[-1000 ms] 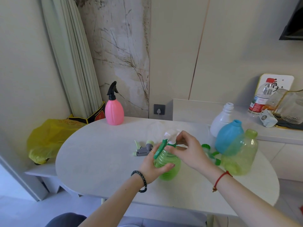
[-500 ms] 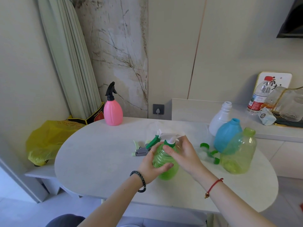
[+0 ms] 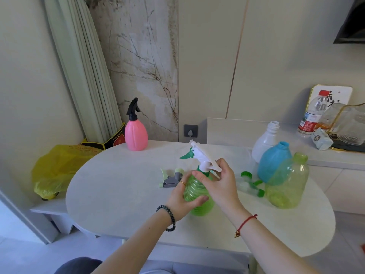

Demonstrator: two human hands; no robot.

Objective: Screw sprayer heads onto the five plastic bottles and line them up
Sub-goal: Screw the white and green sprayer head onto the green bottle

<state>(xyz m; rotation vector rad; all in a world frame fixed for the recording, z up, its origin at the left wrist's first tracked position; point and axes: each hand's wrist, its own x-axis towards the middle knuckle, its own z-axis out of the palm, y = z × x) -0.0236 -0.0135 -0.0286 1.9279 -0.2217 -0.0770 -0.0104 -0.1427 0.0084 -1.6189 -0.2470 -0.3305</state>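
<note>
A ribbed green bottle [image 3: 199, 196] stands on the white oval table [image 3: 118, 186], gripped around its body by my left hand [image 3: 180, 200]. A white sprayer head [image 3: 201, 155] with a green trigger sits on its neck; my right hand [image 3: 219, 184] pinches the collar and the head's rear. A pink bottle [image 3: 136, 136] with a black sprayer stands at the table's back left. White [image 3: 264, 141], blue [image 3: 274, 163] and clear yellow-green [image 3: 286, 188] bottles stand capless at the right. A grey sprayer head [image 3: 170, 179] and a clear one with green parts [image 3: 249, 184] lie on the table.
A yellow plastic bag [image 3: 57, 169] lies on a low shelf to the left, beside a folded curtain [image 3: 85, 76]. On the right counter stand a water bottle [image 3: 312, 115], a wrapped packet [image 3: 321, 139] and a glass tray [image 3: 349, 125]. A wall socket [image 3: 190, 130] sits behind the table.
The sprayer head has turned on the green bottle: its trigger now points left and up, away from me. My right hand's fingers shifted around the collar; my left hand kept its hold.
</note>
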